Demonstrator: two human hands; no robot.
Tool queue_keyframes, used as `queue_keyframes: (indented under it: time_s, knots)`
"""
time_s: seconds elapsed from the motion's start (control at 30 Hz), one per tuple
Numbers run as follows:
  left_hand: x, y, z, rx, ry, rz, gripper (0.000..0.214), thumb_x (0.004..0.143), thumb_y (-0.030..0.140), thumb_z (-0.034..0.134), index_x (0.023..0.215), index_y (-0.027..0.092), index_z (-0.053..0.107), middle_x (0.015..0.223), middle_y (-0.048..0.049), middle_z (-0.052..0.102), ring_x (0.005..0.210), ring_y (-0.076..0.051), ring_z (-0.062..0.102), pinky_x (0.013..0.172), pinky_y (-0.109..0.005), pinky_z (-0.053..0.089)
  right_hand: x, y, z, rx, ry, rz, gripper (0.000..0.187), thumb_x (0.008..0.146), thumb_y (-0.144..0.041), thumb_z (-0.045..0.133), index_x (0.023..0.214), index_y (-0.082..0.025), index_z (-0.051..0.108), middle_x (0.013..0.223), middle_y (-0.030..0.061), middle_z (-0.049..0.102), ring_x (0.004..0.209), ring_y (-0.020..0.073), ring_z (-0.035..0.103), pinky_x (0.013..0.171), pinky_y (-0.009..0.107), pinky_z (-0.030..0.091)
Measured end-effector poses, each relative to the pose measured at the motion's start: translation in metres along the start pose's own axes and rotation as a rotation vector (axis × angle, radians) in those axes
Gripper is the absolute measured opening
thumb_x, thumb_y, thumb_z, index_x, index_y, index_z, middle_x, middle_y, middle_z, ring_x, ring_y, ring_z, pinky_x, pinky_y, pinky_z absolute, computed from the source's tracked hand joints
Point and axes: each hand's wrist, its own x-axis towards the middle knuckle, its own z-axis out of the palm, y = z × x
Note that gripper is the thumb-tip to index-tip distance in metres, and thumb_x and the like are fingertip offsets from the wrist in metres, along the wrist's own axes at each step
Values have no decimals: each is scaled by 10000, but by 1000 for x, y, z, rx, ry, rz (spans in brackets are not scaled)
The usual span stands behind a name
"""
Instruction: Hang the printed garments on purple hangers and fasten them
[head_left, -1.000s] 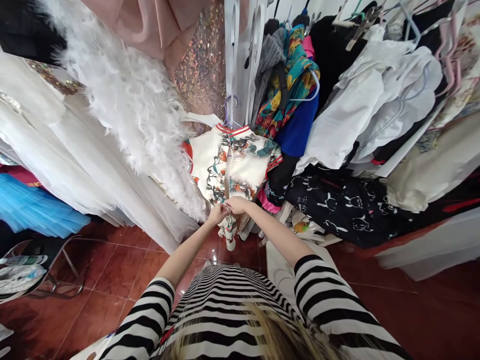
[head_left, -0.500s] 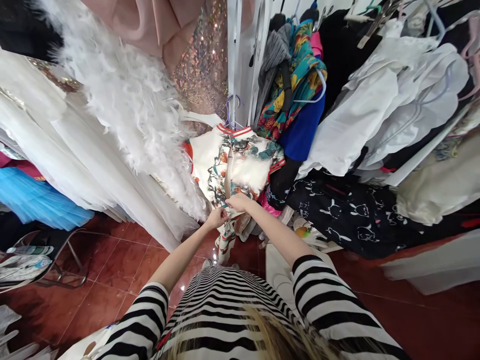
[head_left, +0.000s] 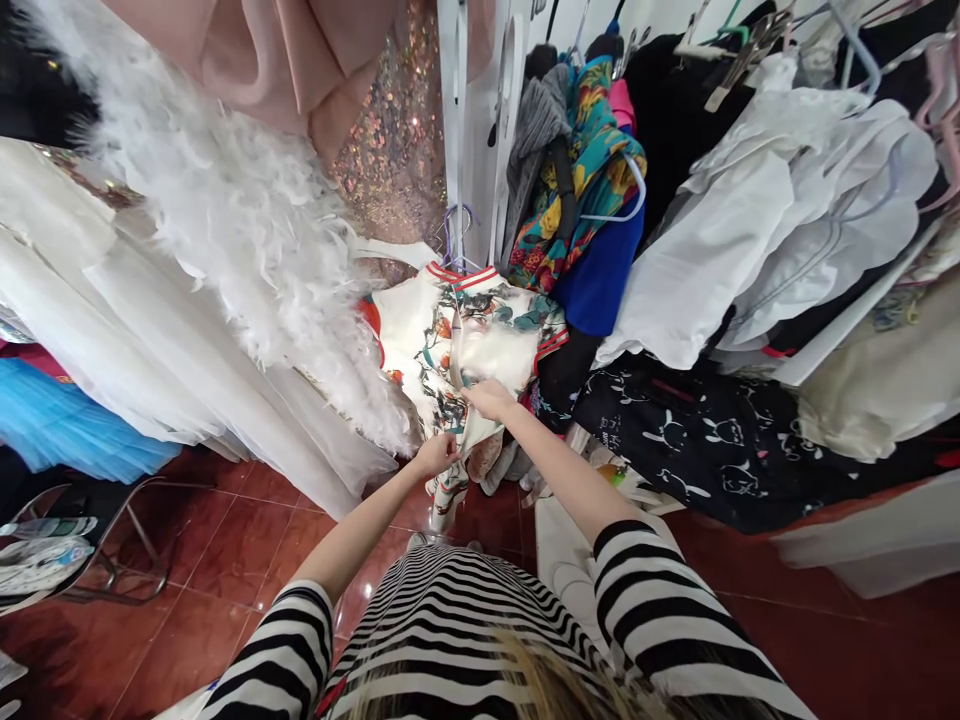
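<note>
A white printed jacket with red-striped collar and cuffs hangs on a purple hanger straight ahead. Its front seam runs down the middle. My left hand is closed, pinching the jacket's lower hem. Slightly higher, my right hand is closed on the seam of the jacket. Both forearms reach forward out of black-and-white striped sleeves.
White gowns and a feathery white garment hang at left, a blue tulle skirt lower left. White shirts, a floral garment and black printed fabric crowd the right. Red tiled floor lies below, with a metal chair at left.
My right hand has moved up along the jacket's front seam while my left hand has dropped a little, holding the hem down. The hands are now farther apart.
</note>
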Motion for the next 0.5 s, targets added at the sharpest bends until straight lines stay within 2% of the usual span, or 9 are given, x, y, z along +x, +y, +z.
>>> queue_keyframes:
  time_s: [0.07, 0.17, 0.23, 0.33, 0.5]
  knots:
    - [4, 1, -5, 15, 34, 3, 158, 721, 217, 684, 671, 209, 534, 624, 35, 533, 674, -140, 559, 673, -239, 438, 3, -3, -1, 6, 9, 11, 422, 875, -48, 481, 1271, -148, 589, 1164, 155, 704, 1108, 265, 656, 832, 295, 497]
    - [16, 8, -17, -16, 202, 23, 104, 799, 284, 633, 803, 219, 551, 800, 0, 610, 756, -155, 594, 748, -272, 468, 7, -7, -3, 21, -3, 10, 356, 881, -117, 528, 1222, -155, 623, 1140, 151, 712, 1088, 270, 666, 838, 301, 507]
    - [26, 15, -25, -58, 283, 46, 147, 795, 314, 646, 863, 221, 553, 845, -6, 630, 732, -155, 600, 745, -285, 478, 9, -8, -5, 31, -12, 6, 320, 870, -162, 568, 1180, -159, 648, 1125, 153, 715, 1072, 279, 673, 836, 309, 514]
    - [39, 24, -34, -81, 283, 55, 165, 750, 273, 687, 838, 217, 560, 780, 4, 635, 686, -156, 604, 713, -282, 474, 12, -7, -7, 44, -8, 10, 301, 878, -196, 564, 1164, -174, 656, 1122, 155, 715, 1048, 277, 683, 831, 319, 522]
    - [47, 26, -34, -65, 290, 51, 121, 732, 179, 669, 741, 210, 552, 670, 16, 617, 668, -160, 605, 674, -267, 452, 18, -5, -5, 59, 2, 14, 271, 880, -184, 553, 1125, -193, 670, 1107, 145, 723, 1066, 258, 678, 849, 317, 518]
